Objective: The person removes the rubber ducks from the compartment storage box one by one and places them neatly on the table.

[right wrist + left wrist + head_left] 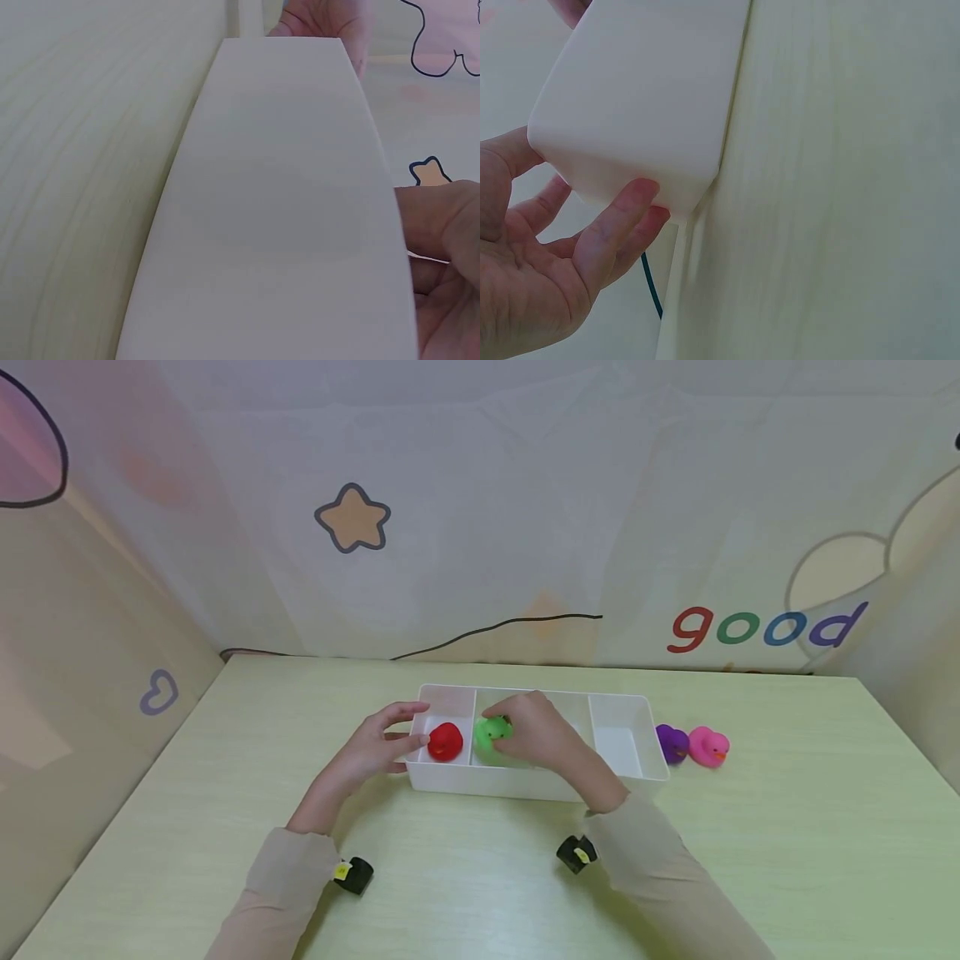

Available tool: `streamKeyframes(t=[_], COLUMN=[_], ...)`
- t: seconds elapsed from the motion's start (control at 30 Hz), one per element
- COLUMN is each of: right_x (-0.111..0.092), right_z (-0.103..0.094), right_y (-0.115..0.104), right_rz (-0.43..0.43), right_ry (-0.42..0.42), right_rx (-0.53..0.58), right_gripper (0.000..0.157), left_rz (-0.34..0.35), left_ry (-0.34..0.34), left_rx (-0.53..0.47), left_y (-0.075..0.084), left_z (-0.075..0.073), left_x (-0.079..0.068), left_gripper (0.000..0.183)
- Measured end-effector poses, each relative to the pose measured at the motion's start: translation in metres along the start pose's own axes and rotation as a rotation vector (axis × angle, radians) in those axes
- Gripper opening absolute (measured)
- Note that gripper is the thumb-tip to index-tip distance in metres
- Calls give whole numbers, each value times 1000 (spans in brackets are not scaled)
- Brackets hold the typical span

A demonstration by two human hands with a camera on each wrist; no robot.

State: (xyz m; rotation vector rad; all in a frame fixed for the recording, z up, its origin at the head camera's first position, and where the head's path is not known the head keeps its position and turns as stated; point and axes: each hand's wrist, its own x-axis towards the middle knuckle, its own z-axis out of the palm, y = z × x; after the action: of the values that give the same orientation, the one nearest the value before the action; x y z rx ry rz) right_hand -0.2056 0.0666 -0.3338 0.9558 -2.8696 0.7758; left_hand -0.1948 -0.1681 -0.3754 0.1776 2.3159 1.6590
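Observation:
A white divided tray [495, 783] sits on the table. At its left end my left hand [375, 745] holds the wall; some fingers reach over the rim, and others touch the outer end face in the left wrist view. Close to those fingertips, a red rubber duck [446, 742] lies in the left compartment. My right hand [542, 732] reaches over the front wall and pinches a green rubber duck [487, 745] in the wide middle compartment, at its left side. The tray's front wall [270, 202] hides that duck from the right wrist view.
A purple duck [672, 745] and a pink duck [708, 747] stand on the table just right of the tray. The right compartment [618, 747] shows its bare floor. Behind the table rises a printed backdrop [480, 527].

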Motion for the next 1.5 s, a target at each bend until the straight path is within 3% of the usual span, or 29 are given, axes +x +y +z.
streamKeyframes(t=[0.17,0.43,0.73,1.5], right_x=[-7,-18,-31,-74], right_z=[-7,-18,-32,-64], right_y=[4,14,23,48], right_rz=[-17,29,7,219], right_ry=[37,133,248,292], right_rx=[58,211,291,456], right_gripper=[28,33,35,39], left_rz=[2,-3,5,-7], left_ry=[3,4,0,-2], left_rx=[4,3,9,-25], left_y=[0,2,1,1], left_z=[0,-1,-1,0], left_x=[0,-1,-1,0], left_gripper=[49,50,50,50])
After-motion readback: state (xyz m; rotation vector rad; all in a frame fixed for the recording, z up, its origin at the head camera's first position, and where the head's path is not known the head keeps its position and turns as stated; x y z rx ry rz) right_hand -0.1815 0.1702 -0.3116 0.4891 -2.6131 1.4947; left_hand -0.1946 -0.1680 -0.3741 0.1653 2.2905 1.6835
